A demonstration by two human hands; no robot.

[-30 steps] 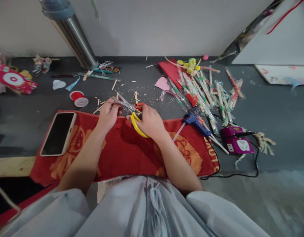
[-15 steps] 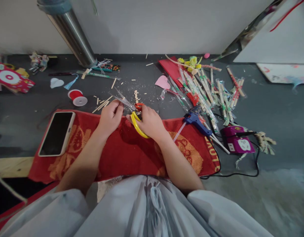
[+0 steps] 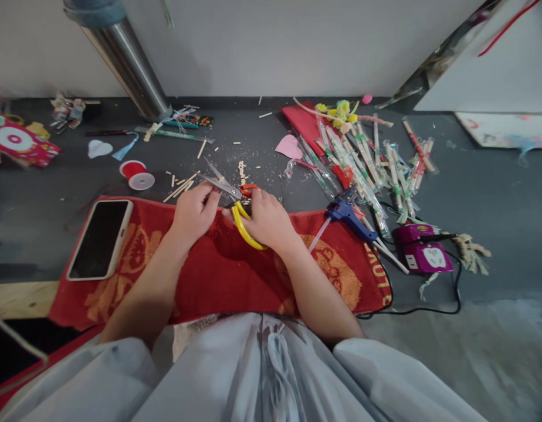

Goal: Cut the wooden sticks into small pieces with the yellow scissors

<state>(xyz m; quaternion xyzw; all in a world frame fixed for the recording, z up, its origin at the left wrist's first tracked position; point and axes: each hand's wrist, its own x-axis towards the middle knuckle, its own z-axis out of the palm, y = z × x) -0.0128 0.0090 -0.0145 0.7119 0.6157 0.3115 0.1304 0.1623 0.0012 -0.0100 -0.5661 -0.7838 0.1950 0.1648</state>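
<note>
My right hand (image 3: 273,221) grips a pair of scissors (image 3: 243,225) with yellow and orange handles. Their metal blades stand apart and point toward my left hand (image 3: 195,210). The fingers of that hand are closed close beside the blades; whatever they pinch is too small or hidden to name. Just beyond my hands lie thin wooden sticks (image 3: 182,187) and a small pile of short cut pieces (image 3: 241,172), with crumbs scattered about. Beneath both forearms a red towel (image 3: 240,281) covers the table's front edge.
A phone (image 3: 101,239) lies on the towel's left, near a red ribbon spool (image 3: 136,175). At right are a blue glue gun (image 3: 352,220), several wrapped sticks (image 3: 363,164), a purple box (image 3: 423,249) and a black cord. A steel flask (image 3: 125,64) stands behind.
The scissor blades look slightly wider apart, and the yellow handle has dropped a little. My hands stay in nearly the same place; the whole view has shifted slightly.
</note>
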